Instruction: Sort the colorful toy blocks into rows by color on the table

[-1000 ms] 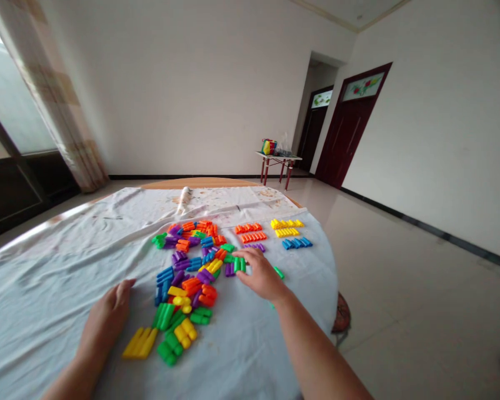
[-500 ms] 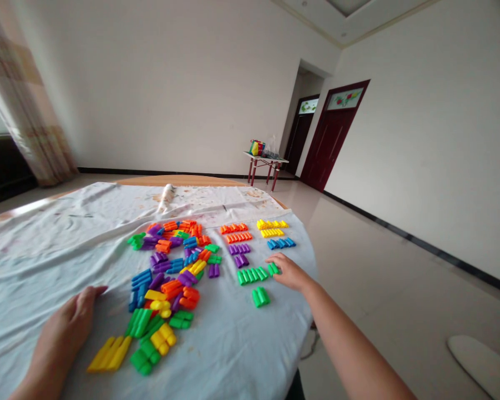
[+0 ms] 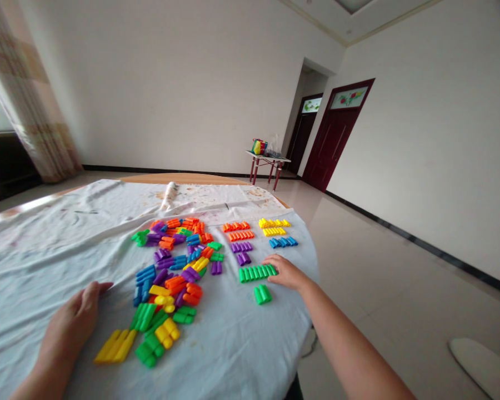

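My right hand (image 3: 287, 273) grips the right end of a row of green ridged plastic blocks (image 3: 254, 273), thumb and fingers around the end piece. A separate green block (image 3: 262, 295) lies just in front of that row. My left hand (image 3: 74, 319) rests on the cloth with its fingers stretched out, holding nothing. Nearest to it is a yellow block (image 3: 115, 345). Between my hands spreads a loose pile of mixed blocks (image 3: 175, 286) in orange, purple, blue, green and yellow.
Beyond my right hand lie sorted rows of orange blocks (image 3: 241, 235), purple blocks (image 3: 242, 246), yellow blocks (image 3: 274, 231) and blue blocks (image 3: 283, 242). A wrinkled pale tablecloth (image 3: 87, 244) covers the round table. A small side table (image 3: 270, 156) stands by the far wall.
My right hand has moved slightly left, bringing the green end piece up against the green row; the gap there has closed. My left hand stays on the cloth. The view has shifted slightly.
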Tool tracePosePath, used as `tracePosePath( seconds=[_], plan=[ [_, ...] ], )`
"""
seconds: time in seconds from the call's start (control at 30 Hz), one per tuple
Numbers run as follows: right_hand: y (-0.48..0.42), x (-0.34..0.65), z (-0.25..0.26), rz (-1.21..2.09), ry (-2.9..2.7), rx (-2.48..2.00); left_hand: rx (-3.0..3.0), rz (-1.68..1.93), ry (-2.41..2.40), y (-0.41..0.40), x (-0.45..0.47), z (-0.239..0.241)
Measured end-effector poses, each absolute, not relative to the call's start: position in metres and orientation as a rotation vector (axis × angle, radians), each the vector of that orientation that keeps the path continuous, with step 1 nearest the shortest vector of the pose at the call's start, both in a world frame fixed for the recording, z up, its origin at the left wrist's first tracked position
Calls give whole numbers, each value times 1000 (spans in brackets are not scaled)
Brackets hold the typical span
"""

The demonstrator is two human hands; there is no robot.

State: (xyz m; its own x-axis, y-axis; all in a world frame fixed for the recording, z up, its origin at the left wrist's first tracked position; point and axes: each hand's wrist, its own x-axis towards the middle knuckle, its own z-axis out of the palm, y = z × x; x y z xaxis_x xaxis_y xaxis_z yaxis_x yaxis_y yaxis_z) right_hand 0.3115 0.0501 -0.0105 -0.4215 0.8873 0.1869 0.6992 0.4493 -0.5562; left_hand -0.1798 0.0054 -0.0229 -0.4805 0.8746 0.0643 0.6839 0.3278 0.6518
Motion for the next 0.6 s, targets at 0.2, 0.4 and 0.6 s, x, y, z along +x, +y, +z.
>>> tracePosePath(
  seconds=[0.2, 0.4, 0.6],
  plan=[
    [26, 304, 11, 493, -2171, -1356, 1381, 903, 2279, 5, -179, -25],
    [-5, 287, 19, 609, -2323, -1366, 1379, 902, 2273, 7, -180, -26],
    [-5, 271, 15, 633, -2329, -1313, 1457, 963, 2316, 3, -175, -23]
  ],
)
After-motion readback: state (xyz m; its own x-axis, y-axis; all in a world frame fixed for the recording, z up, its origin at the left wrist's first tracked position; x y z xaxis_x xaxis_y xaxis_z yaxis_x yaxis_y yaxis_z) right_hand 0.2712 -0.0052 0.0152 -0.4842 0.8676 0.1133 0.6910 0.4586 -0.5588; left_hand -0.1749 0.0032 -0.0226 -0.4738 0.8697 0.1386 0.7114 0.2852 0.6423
